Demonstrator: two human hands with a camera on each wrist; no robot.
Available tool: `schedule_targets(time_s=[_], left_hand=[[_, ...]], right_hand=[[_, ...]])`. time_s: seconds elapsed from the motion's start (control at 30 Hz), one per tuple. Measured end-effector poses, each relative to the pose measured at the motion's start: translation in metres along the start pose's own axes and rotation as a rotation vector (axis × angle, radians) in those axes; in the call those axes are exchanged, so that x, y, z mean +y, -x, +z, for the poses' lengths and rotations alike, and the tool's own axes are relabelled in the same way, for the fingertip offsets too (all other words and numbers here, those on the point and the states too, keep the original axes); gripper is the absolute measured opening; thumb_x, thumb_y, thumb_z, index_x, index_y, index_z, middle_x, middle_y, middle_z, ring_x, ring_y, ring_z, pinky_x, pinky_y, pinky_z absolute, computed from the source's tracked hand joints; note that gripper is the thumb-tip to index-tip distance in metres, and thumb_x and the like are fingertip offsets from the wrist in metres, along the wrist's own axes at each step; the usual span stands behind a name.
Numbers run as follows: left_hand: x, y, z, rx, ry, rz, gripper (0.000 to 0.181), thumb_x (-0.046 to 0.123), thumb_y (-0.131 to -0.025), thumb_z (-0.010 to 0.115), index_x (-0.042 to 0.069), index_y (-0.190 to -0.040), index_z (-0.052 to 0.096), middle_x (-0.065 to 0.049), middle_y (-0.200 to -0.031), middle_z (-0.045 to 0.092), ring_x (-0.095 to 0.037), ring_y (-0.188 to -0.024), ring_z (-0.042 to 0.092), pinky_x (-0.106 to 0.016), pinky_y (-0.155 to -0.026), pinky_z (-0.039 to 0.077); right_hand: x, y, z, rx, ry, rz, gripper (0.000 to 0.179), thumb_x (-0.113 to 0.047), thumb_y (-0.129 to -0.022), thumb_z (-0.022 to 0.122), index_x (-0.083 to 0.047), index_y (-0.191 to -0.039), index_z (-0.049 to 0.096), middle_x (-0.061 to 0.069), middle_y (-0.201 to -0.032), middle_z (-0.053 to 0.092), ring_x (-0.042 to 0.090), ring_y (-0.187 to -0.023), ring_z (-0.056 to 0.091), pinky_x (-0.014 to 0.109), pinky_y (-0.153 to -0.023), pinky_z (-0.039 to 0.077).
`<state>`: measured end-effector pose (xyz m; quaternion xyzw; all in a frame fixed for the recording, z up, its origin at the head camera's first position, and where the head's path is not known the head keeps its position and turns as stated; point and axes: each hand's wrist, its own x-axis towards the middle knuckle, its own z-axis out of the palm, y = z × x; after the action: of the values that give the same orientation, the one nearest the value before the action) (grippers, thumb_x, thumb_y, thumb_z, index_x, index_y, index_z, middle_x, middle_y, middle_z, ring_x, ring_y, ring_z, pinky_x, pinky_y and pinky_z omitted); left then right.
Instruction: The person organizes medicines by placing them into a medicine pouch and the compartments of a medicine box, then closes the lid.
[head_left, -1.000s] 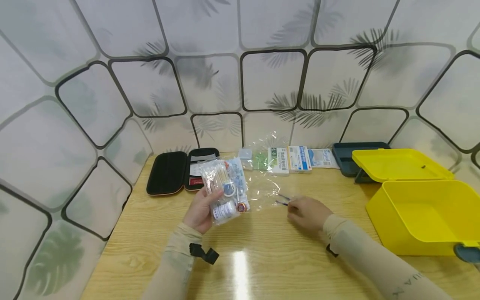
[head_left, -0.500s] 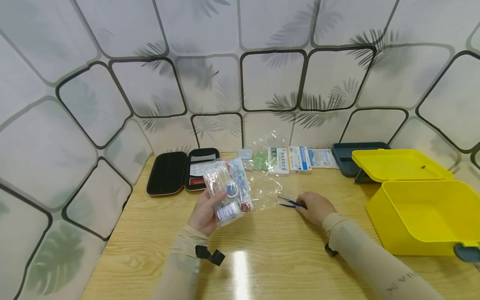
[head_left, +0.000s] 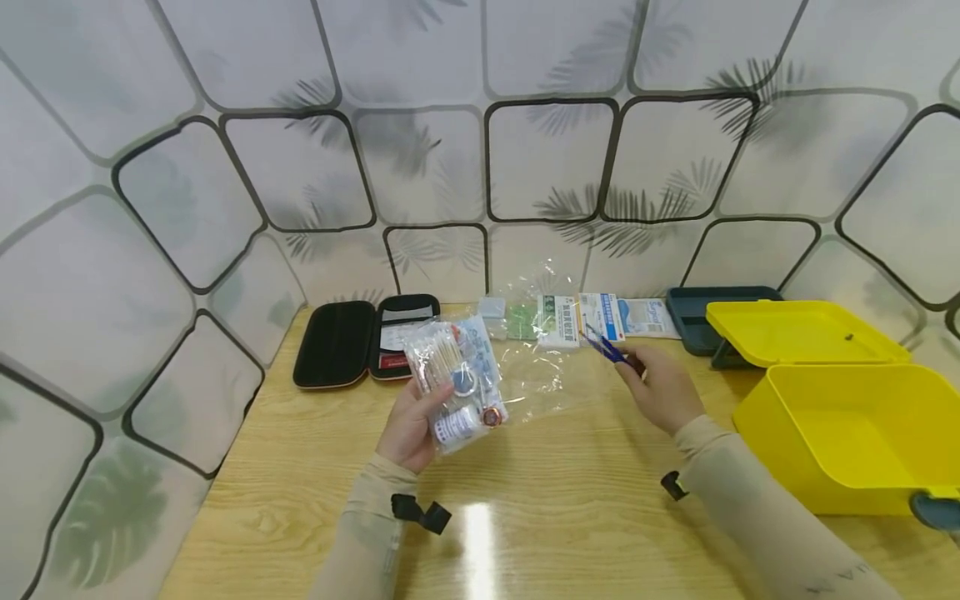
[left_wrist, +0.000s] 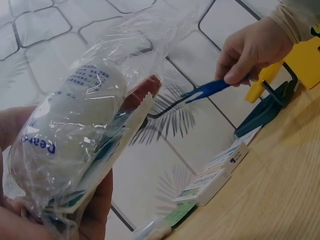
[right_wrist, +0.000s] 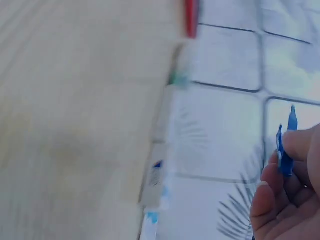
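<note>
My left hand grips a clear plastic bag with its thumb on the front. Inside it are cotton swabs, a round roll that looks like tape, and a white bottle with blue print. Above the table on the right, my right hand pinches blue tweezers between thumb and fingers. Their two tips point away from the hand and stand apart, as the left wrist view also shows. The bag's loose clear film spreads toward the tweezers.
An unzipped black case lies at the back left. Along the wall stand a green packet, two medicine boxes and a white-blue packet. A dark tray and an open yellow box occupy the right side.
My right hand has lifted the blue tweezers off the table and carried them up and toward the back. The left hand with the bag shifted slightly right, then stayed put.
</note>
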<state>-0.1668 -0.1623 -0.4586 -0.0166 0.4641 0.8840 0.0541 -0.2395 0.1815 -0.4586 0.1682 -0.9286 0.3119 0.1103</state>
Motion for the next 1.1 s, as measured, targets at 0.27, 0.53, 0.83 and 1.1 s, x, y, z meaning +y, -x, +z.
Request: schedule_targets(time_s=[0.27, 0.53, 0.83, 1.1], left_hand=[[0.004, -0.002, -0.002, 0.001, -0.017, 0.007, 0.051, 0.004, -0.094, 0.057, 0.009, -0.14, 0.036, -0.015, -0.138, 0.049, -0.027, -0.119, 0.055, -0.042, -0.098, 0.047], [0.005, -0.004, -0.004, 0.038, -0.052, 0.018, 0.055, 0.003, -0.091, 0.062, 0.007, -0.14, 0.037, -0.014, -0.133, 0.053, -0.024, -0.113, 0.059, -0.039, -0.093, 0.05], [0.003, -0.005, -0.003, 0.017, -0.141, 0.041, 0.054, 0.004, -0.09, 0.064, 0.007, -0.138, 0.039, -0.016, -0.131, 0.054, -0.025, -0.111, 0.061, -0.04, -0.093, 0.05], [-0.007, -0.005, 0.002, -0.053, -0.111, -0.046, 0.055, 0.004, -0.091, 0.061, 0.005, -0.141, 0.037, -0.014, -0.127, 0.057, -0.024, -0.108, 0.062, -0.04, -0.092, 0.051]], right_hand=[[-0.018, -0.002, -0.033, 0.324, -0.141, -0.009, 0.021, -0.012, -0.097, 0.057, 0.003, -0.11, 0.064, 0.012, -0.091, 0.06, 0.017, -0.083, 0.049, 0.015, -0.064, 0.037], [-0.052, 0.004, -0.056, 0.289, -0.045, -0.103, 0.013, -0.008, -0.093, 0.063, -0.002, -0.103, 0.068, 0.004, -0.083, 0.057, 0.014, -0.073, 0.044, 0.022, -0.06, 0.034], [-0.078, 0.005, -0.067, -0.001, -0.033, -0.111, 0.017, -0.015, -0.094, 0.064, -0.004, -0.104, 0.069, 0.001, -0.079, 0.059, 0.017, -0.068, 0.049, 0.023, -0.055, 0.042], [-0.09, -0.006, -0.065, -0.188, -0.069, -0.096, 0.011, -0.023, -0.091, 0.068, -0.013, -0.094, 0.067, -0.003, -0.078, 0.062, 0.014, -0.058, 0.048, 0.025, -0.049, 0.041]])
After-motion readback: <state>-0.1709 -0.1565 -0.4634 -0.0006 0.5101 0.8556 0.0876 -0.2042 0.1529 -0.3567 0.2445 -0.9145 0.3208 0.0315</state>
